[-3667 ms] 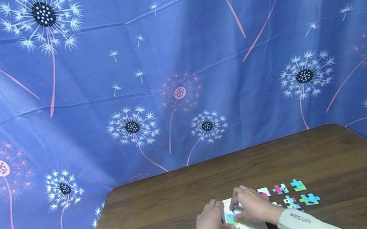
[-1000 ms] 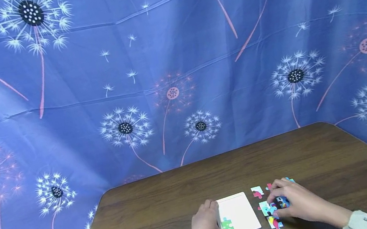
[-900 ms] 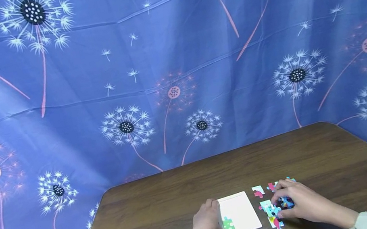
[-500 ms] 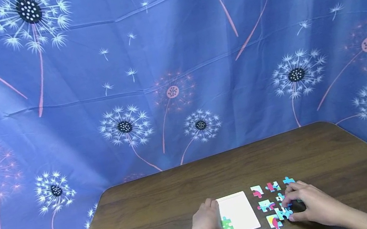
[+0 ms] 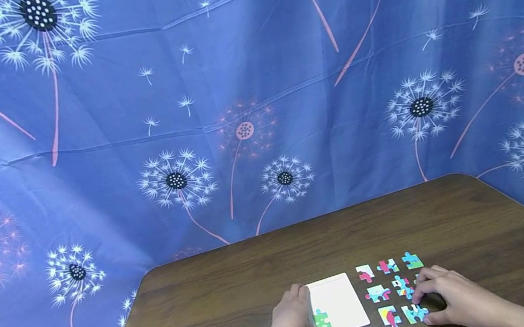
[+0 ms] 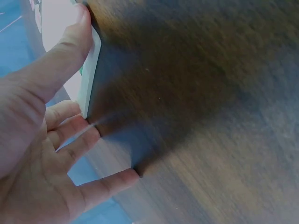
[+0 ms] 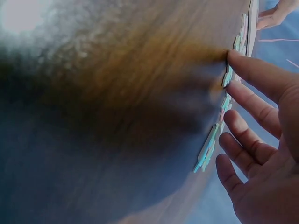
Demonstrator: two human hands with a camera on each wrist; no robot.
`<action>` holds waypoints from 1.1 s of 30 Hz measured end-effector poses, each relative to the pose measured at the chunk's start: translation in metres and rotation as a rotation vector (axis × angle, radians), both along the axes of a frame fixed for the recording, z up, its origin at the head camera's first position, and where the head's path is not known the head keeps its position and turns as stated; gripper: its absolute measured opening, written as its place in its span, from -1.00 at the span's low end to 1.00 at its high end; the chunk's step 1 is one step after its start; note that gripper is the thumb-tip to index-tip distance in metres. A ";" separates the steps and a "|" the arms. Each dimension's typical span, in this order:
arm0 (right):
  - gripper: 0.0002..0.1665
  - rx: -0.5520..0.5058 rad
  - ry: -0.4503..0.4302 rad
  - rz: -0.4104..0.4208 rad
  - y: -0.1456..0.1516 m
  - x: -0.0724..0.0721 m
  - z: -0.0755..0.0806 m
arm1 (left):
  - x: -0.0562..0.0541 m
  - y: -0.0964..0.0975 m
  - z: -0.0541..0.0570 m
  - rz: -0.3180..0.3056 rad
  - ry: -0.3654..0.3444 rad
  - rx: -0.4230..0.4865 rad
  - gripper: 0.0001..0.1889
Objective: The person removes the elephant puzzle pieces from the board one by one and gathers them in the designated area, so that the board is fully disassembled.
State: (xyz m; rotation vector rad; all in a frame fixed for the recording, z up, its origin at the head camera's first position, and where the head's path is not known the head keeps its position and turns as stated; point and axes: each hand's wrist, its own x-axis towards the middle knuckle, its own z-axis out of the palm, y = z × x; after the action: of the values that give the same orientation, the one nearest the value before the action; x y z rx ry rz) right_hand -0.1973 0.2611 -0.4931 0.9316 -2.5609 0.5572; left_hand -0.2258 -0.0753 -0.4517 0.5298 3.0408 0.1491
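Observation:
My left hand (image 5: 293, 314) rests along the left side of a white square puzzle board (image 5: 339, 302), thumb at its front left corner. In the left wrist view the thumb lies over the board's edge (image 6: 88, 84) and the other fingers are spread out. A green puzzle piece (image 5: 322, 321) lies in the board's front left part. My right hand (image 5: 448, 294) pinches a blue-and-white puzzle piece (image 5: 415, 313) between thumb and forefinger, low at the table. In the right wrist view the remaining fingers (image 7: 243, 140) are loosely bent beside a row of pieces.
Several loose puzzle pieces lie in rows right of the board, including a red-and-white one (image 5: 365, 273), a blue-and-green one (image 5: 412, 260) and a yellow-and-red one (image 5: 389, 317). Another is partly behind my right hand. A blue dandelion-print cloth (image 5: 215, 195) hangs behind the brown table (image 5: 225, 310).
My right hand left the board and went to the loose pieces. It has since drawn the blue-and-white puzzle piece rightward and nearer, off the others. My left hand stays at the board.

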 end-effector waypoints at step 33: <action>-0.70 -0.122 -0.269 0.078 -0.120 -0.028 0.029 | 0.002 -0.003 -0.001 -0.016 0.032 0.014 -0.05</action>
State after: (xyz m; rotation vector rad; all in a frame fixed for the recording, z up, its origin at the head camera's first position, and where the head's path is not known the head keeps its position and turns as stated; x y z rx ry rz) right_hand -0.2248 0.1415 -0.4637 0.9751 -2.6947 0.9067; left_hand -0.2240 -0.0779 -0.4526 0.5627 3.0676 0.1631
